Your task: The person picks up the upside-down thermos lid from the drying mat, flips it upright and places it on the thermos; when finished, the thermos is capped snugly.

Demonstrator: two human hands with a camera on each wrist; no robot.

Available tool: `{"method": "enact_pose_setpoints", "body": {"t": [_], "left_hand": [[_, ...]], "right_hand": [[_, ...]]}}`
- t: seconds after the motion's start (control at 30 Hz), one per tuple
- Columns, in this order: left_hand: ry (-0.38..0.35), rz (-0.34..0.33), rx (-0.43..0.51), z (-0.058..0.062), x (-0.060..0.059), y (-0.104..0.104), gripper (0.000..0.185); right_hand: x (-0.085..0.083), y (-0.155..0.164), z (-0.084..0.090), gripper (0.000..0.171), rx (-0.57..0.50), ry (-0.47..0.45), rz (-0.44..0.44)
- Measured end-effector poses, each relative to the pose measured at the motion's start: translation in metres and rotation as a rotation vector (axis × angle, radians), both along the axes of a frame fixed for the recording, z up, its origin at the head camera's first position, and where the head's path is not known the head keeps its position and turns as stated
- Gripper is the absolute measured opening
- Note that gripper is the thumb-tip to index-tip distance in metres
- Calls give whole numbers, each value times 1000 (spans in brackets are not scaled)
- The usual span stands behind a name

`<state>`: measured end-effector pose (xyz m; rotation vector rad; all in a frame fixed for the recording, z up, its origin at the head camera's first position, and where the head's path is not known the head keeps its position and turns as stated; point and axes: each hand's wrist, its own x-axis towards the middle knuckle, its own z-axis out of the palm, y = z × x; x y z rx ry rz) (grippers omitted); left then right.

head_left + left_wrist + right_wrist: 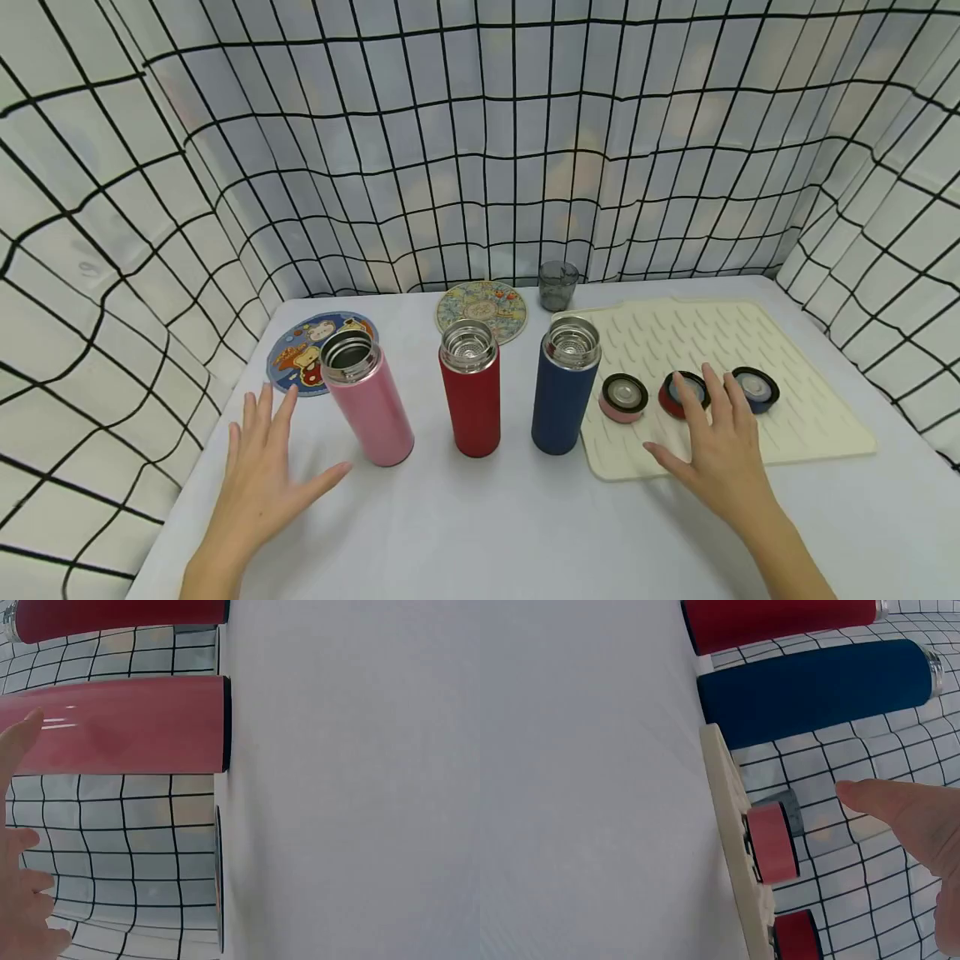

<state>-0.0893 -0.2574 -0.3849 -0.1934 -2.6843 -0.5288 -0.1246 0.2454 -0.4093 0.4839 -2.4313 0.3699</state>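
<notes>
Right, nearest first: my left hand is flat and low over the worktop, fingers spread and holding nothing, thumb aimed at the base of the pink flask. From the left wrist view I can't tell if the thumb touches the flask; it looks just short. My right hand is also splayed and empty, palm over the near edge of the cream drying mat, fingertips just short of the red lid.

Risks as I see them:
- All three flasks stand open and upright, tall and narrow. The pink one reads tilted, likely lens distortion. A sideways swipe from the left hand tips it into the red flask, and the blue flask stands next in line.
- Pink lid, red lid and blue lid sit close together on the ribbed mat. Grabbing the middle one could nudge a neighbour off the ribs.
- Lid and flask colours could get mismatched.

Further back, two round coasters and a small grey cup, well apart from both hands.
</notes>
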Motion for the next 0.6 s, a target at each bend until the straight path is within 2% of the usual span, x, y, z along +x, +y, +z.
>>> {"method": "enact_pose_setpoints", "body": {"t": [0.17,0.33,0.43,0.6], "left_hand": [[54,-33,95,-1,-10,7,117],[18,-9,265,-5,-21,20,122],[11,-27,390,-12,-26,28,120],[18,-87,561,-31,-33,39,114]], "right_hand": [[-9,-13,-4,86,-12,38,61],[-25,-25,-5,83,21,51,117],[-33,-31,-7,81,36,62,128],[-42,-33,-17,77,34,81,145]]}}
